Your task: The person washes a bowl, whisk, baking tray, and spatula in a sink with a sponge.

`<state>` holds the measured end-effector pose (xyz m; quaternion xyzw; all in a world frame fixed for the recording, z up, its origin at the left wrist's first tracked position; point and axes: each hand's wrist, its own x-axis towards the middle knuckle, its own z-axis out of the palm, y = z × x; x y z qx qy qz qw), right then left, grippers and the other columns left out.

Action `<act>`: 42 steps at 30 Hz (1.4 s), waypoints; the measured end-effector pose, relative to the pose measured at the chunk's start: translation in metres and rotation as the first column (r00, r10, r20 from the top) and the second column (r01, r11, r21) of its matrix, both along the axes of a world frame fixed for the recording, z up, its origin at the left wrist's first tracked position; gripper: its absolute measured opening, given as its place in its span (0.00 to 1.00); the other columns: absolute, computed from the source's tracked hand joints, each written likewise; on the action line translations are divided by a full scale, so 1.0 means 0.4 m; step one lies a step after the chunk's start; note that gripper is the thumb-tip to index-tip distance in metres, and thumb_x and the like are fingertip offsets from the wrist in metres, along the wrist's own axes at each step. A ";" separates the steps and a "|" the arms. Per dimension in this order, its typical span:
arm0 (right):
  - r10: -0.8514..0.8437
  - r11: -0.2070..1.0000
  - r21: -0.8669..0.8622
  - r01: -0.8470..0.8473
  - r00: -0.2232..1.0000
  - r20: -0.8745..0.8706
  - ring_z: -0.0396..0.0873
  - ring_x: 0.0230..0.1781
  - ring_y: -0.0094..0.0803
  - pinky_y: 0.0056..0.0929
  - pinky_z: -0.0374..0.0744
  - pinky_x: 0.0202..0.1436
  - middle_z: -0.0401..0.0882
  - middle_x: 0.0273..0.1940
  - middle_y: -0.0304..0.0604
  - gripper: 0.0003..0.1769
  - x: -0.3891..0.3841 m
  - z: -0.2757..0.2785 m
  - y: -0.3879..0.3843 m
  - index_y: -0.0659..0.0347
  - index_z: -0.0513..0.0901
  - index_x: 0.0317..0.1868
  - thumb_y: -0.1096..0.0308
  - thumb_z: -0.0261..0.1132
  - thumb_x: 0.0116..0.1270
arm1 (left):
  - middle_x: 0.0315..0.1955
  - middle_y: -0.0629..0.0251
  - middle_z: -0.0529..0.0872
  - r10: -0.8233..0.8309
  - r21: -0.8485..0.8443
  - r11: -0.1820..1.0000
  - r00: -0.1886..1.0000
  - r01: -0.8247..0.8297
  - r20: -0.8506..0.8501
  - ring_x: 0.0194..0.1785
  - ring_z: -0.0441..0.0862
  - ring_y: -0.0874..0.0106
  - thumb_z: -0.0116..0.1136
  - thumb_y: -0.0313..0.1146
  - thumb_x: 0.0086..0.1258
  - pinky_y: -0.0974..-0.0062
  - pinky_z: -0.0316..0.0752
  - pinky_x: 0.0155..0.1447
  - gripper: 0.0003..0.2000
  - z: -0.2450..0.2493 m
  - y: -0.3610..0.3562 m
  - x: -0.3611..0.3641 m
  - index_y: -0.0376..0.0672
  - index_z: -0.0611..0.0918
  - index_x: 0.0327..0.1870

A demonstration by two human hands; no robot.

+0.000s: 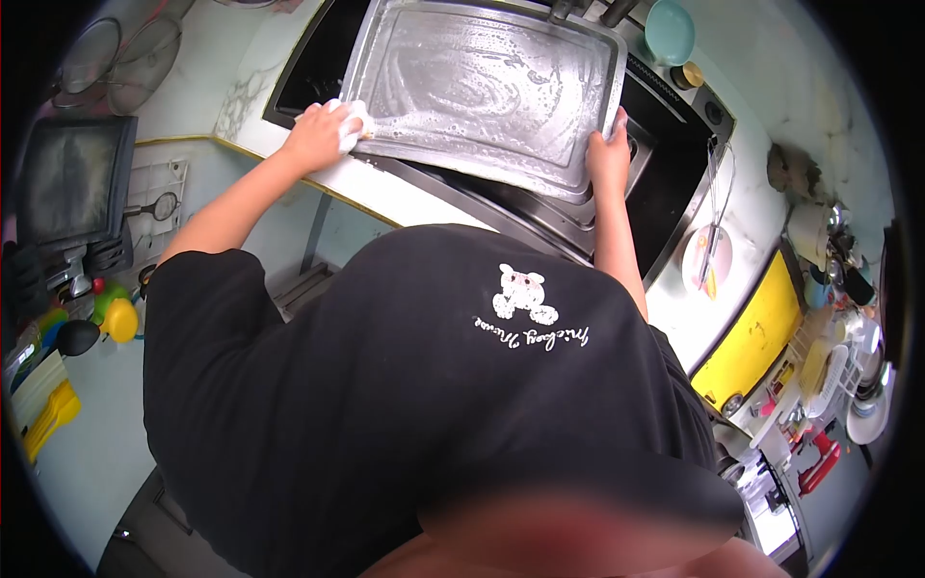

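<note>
At counter (424,191), tray (482,91) longest crosswise, left grip (318,138) clutching cloth (347,133), right grip (608,157) pinching rim (618,91).

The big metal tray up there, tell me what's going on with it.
A person is holding the metal tray at a tilt by the counter. The right hand grips its right edge; the left hand presses a white wad, cloth or sponge I can't tell, at the near left corner. The tray's surface is wet and streaked with suds.
</note>
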<state>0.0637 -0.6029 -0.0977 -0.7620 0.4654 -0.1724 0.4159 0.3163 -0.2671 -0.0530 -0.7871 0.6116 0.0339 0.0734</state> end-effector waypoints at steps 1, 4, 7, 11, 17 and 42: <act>-0.003 1.000 -0.004 0.003 1.000 0.000 0.77 0.47 0.50 0.38 0.72 0.50 0.77 0.46 0.60 0.33 0.001 0.006 -0.003 0.53 0.60 0.66 0.68 0.52 0.56 | 0.37 0.62 0.73 0.026 0.055 0.998 0.999 -0.025 -0.026 0.45 0.72 0.62 0.52 0.36 0.58 0.61 0.71 0.43 0.06 0.001 -0.006 0.012 0.49 0.77 0.35; 0.010 0.995 0.097 -0.005 0.998 -0.056 0.75 0.53 0.44 0.31 0.69 0.55 0.75 0.52 0.58 0.35 0.001 0.018 -0.006 0.61 0.59 0.66 0.69 0.51 0.55 | 0.38 0.60 0.72 0.070 -0.206 0.977 0.996 -0.055 0.063 0.44 0.73 0.61 0.52 0.34 0.59 0.61 0.71 0.43 0.06 -0.061 -0.034 0.076 0.49 0.76 0.37; 0.017 0.997 0.081 -0.014 0.999 -0.037 0.76 0.52 0.43 0.30 0.70 0.55 0.75 0.51 0.58 0.35 -0.004 -0.008 -0.012 0.59 0.58 0.67 0.70 0.51 0.55 | 0.42 0.56 0.71 0.295 -0.263 0.927 0.953 -0.268 0.067 0.46 0.73 0.56 0.49 0.34 0.61 0.59 0.73 0.44 0.08 -0.075 -0.141 0.144 0.47 0.73 0.41; 0.038 0.999 0.026 -0.036 0.996 -0.075 0.77 0.47 0.50 0.39 0.73 0.51 0.77 0.47 0.60 0.36 -0.005 -0.005 -0.012 0.49 0.56 0.68 0.68 0.50 0.56 | 0.41 0.52 0.74 0.476 -0.485 0.792 0.873 -0.371 0.110 0.46 0.74 0.51 0.46 0.38 0.65 0.58 0.73 0.48 0.09 -0.182 -0.317 0.337 0.48 0.75 0.43; 0.020 1.000 0.005 -0.020 0.998 -0.057 0.76 0.48 0.50 0.38 0.73 0.51 0.76 0.48 0.59 0.36 -0.008 -0.016 -0.022 0.48 0.55 0.68 0.67 0.50 0.56 | 0.25 0.62 0.80 0.290 -0.787 0.551 0.948 -0.277 -0.131 0.36 0.75 0.59 0.48 0.34 0.58 0.65 0.69 0.41 0.06 -0.067 -0.505 0.259 0.48 0.78 0.27; -0.011 0.999 0.045 0.014 0.997 -0.079 0.76 0.48 0.48 0.37 0.72 0.52 0.76 0.49 0.59 0.35 -0.020 -0.004 -0.023 0.50 0.57 0.68 0.67 0.52 0.57 | 0.62 0.46 0.63 0.235 -0.402 0.886 0.971 -0.233 -0.046 0.66 0.56 0.47 0.51 0.50 0.61 0.54 0.55 0.66 0.24 -0.104 -0.671 -0.109 0.49 0.75 0.56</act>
